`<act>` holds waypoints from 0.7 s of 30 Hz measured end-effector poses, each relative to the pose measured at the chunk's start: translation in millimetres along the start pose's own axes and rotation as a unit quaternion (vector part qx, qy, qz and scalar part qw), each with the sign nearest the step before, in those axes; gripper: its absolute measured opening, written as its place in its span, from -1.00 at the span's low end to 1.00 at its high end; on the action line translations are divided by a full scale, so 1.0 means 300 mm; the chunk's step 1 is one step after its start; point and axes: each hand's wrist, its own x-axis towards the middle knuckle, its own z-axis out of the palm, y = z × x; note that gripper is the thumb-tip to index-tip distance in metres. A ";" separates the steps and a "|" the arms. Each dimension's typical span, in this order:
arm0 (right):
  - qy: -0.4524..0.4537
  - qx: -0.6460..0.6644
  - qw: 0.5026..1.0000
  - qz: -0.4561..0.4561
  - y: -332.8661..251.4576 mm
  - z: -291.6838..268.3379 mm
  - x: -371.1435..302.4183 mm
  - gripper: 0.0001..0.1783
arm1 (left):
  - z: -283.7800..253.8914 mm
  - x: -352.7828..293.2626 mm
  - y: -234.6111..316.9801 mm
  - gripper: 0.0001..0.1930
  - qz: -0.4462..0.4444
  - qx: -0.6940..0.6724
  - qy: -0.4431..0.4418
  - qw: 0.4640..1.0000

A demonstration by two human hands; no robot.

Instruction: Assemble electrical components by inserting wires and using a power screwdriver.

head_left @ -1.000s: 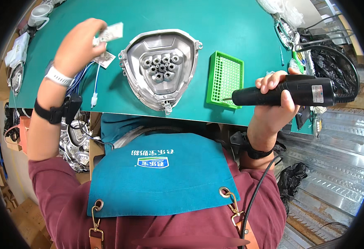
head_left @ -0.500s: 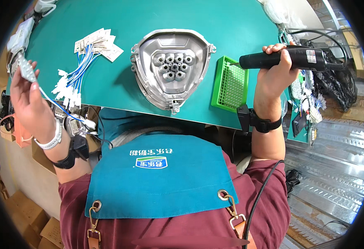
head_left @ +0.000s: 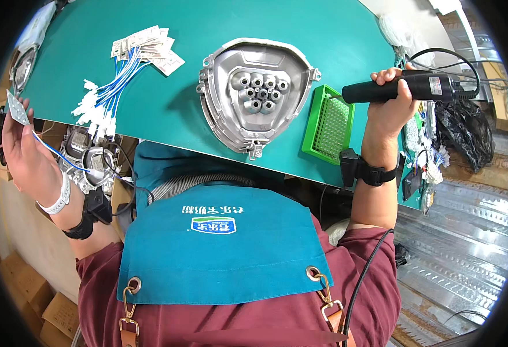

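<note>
The left hand (head_left: 25,153) is raised at the far left edge of the frame, off the table, fingers pinched on a small flat board (head_left: 17,107) with a thin blue wire (head_left: 57,153) trailing from it down past the wrist. Just right of it, on the green mat (head_left: 219,23), lies a bundle of blue wires (head_left: 112,87) with white plugs, ending in more small boards (head_left: 144,46) at the upper left.

The right hand (head_left: 388,107) sits at the upper right, fingers wrapped tight round a black driver (head_left: 404,89), held level with its tip pointing left. The tip hangs over the upper end of a green tray (head_left: 328,124) at the mat's near edge. Left of the tray, in the middle of the mat, rests a grey metal housing (head_left: 257,92) with a cluster of round sockets at its centre.
</note>
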 end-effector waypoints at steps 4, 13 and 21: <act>-0.005 0.002 1.000 0.002 -0.001 0.006 0.000 -0.61 | -0.009 0.005 -0.008 -0.63 0.012 0.007 -0.007 1.000; 0.050 -0.208 0.975 -0.062 0.012 0.118 -0.049 -0.66 | 0.112 -0.067 0.028 -0.60 0.011 -0.007 -0.072 0.997; 0.033 -0.093 0.993 -0.068 -0.027 0.070 -0.056 -0.56 | 0.259 -0.083 0.217 -0.64 0.115 0.159 -0.149 0.969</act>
